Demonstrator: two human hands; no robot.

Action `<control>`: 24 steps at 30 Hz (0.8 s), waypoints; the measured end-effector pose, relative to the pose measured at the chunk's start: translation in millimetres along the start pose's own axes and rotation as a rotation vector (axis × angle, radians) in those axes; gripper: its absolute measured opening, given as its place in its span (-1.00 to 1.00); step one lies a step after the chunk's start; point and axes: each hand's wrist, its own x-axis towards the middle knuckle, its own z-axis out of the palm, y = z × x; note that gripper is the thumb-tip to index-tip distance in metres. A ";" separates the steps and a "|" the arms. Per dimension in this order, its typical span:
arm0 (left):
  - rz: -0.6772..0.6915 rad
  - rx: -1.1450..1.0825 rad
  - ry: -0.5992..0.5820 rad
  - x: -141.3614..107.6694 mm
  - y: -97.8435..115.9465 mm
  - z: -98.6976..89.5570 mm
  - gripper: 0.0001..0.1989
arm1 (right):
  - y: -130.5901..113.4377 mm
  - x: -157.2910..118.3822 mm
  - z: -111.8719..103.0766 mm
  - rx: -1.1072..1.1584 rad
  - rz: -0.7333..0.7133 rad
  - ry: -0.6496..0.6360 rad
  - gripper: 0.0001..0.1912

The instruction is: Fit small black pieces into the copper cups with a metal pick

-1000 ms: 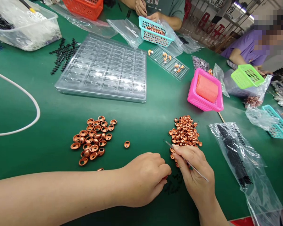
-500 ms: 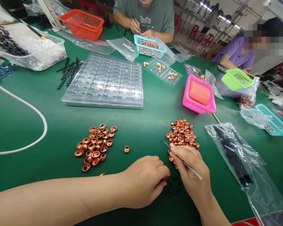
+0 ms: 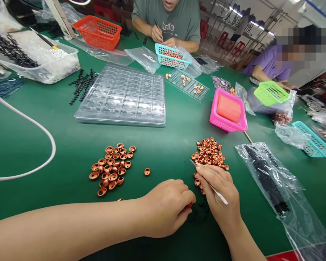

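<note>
At lower centre, pinches tweezers (image 3: 218, 194) in right hand (image 3: 222, 190), copper-coloured cup (image 3: 190, 204) in left hand (image 3: 170, 208); probably light, stiff, slippery, best gripped by the rim.

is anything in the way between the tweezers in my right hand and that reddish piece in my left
Only your left hand: it closes around the reddish piece, leaving part showing. Nothing else visible stands between that and the tweezers in your right hand.
</note>
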 end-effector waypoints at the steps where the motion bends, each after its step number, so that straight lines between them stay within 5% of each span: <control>1: 0.000 0.003 -0.002 0.0 0.0 0.1 -0.86 | 0.6 -1.0 -0.5 0.004 0.009 0.009 -0.68; 11: -0.012 0.007 -0.011 -0.1 0.3 -0.2 -0.86 | 0.7 -6.3 -0.2 0.080 0.077 0.005 -0.72; 18: -0.029 -0.021 -0.040 0.6 0.4 -3.9 -0.87 | -6.6 -5.9 -11.4 0.130 0.347 0.005 -0.83; 24: -0.052 -0.057 -0.062 0.7 0.2 -6.5 -0.89 | 1.6 -12.5 -24.1 0.095 0.517 0.150 -0.78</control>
